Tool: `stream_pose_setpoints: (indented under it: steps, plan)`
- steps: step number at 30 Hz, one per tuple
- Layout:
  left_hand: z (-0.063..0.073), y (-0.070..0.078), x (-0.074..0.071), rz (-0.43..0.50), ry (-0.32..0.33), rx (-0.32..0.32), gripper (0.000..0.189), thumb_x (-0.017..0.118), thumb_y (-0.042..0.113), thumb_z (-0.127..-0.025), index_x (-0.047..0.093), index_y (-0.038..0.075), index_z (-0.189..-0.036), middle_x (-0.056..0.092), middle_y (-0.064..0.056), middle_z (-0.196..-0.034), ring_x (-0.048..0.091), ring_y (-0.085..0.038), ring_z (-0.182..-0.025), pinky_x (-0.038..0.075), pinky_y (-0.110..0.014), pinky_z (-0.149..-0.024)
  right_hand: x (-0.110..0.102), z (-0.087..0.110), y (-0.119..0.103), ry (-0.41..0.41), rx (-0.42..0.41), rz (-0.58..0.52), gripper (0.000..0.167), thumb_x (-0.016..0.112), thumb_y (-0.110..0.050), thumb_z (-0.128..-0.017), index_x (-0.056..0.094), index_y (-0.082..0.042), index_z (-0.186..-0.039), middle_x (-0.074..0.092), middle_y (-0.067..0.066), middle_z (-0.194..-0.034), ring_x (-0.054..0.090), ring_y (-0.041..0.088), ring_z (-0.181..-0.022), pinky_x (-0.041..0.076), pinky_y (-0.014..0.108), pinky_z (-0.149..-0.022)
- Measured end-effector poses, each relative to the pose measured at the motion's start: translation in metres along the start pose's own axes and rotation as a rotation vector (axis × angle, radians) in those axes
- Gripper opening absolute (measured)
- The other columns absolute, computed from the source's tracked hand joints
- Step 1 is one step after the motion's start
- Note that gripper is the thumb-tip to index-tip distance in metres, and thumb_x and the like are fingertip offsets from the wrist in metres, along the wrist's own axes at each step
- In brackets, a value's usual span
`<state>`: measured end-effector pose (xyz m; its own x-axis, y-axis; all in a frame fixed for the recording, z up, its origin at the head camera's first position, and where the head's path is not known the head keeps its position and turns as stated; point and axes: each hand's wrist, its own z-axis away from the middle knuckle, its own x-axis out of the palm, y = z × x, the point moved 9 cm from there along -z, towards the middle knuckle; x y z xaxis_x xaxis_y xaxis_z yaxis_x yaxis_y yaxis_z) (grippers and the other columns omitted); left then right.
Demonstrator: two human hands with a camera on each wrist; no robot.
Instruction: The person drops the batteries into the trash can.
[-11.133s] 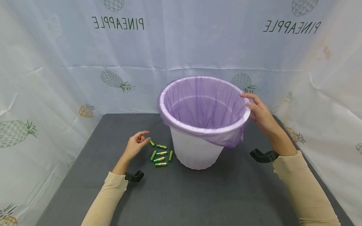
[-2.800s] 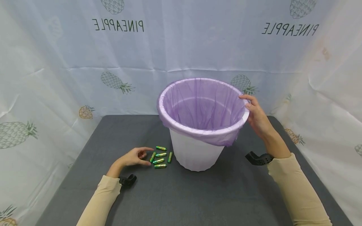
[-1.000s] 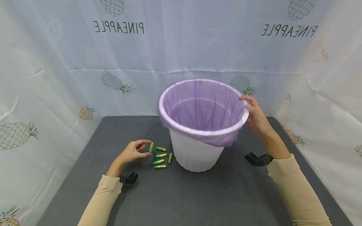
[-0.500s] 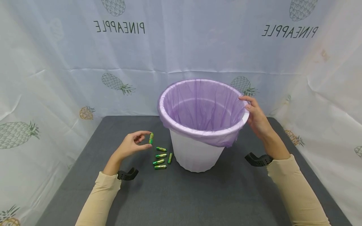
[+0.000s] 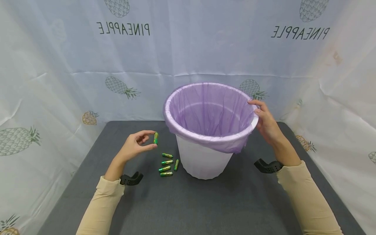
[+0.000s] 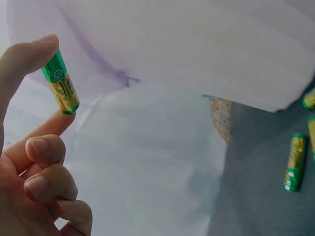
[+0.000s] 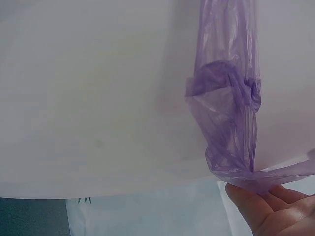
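The left hand [image 5: 133,146] pinched a battery [image 5: 156,138] by its ends between thumb and forefinger, above the table [image 5: 188,205] and left of the bin [image 5: 202,156]. The right hand [image 5: 268,124] gripped the bin's rim, over which a purple bag [image 5: 208,117] was folded. Five other batteries [image 5: 167,162] lay near the bin.

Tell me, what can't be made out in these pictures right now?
Inside bottom of the white bin: head view, behind the near rim.
Small print on the held battery: left wrist view, blurred.
Two other batteries: left wrist view, cut off by the right edge.
Right hand: right wrist view, cut by the frame's edges.
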<state>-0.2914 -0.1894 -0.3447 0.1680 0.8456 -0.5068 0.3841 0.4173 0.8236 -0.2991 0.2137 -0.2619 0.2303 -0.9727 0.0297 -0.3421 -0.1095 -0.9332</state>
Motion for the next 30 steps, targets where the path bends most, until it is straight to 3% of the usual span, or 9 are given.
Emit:
stream_pose_setpoints:
  steps: [14, 30]
  plan:
    - [-0.012, 0.041, -0.018, 0.025, 0.073, 0.026, 0.038, 0.074, 0.008, -0.083, 0.062, 0.004, -0.119, 0.033, 0.002, -0.077, 0.024, -0.007, -0.059, 0.028, -0.025, -0.053, 0.002, 0.0, 0.0, -0.001, -0.009, -0.004, 0.023, 0.038, -0.02, -0.101, 0.05, -0.025, -0.121, 0.047, -0.001, -0.116, 0.059, 0.004, -0.093, 0.052, 0.018, -0.075]
    - [-0.025, 0.082, -0.034, 0.071, 0.187, 0.12, 0.035, 0.071, 0.004, -0.084, 0.063, 0.002, -0.118, 0.034, 0.007, -0.076, 0.023, -0.006, -0.058, 0.024, -0.024, -0.05, 0.0, -0.001, 0.001, 0.002, -0.014, -0.001, 0.024, 0.038, -0.02, -0.101, 0.05, -0.025, -0.122, 0.046, -0.001, -0.118, 0.059, 0.005, -0.093, 0.052, 0.019, -0.074]
